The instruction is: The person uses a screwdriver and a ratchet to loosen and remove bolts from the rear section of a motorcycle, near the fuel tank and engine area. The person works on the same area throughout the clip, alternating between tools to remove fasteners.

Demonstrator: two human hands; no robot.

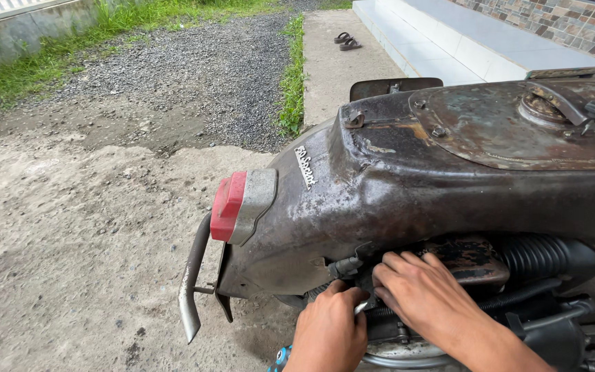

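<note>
Rusty dark scooter body (408, 186), red tail light (228, 205); left hand (328, 331) pinches a silvery tool (361, 308), right hand (425, 293) spread.

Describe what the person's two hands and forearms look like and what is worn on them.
Both the left hand and the right hand are bare: no gloves, rings or watch show. The right forearm is bare, with no sleeve in view. The left wrist runs out of frame.
</note>
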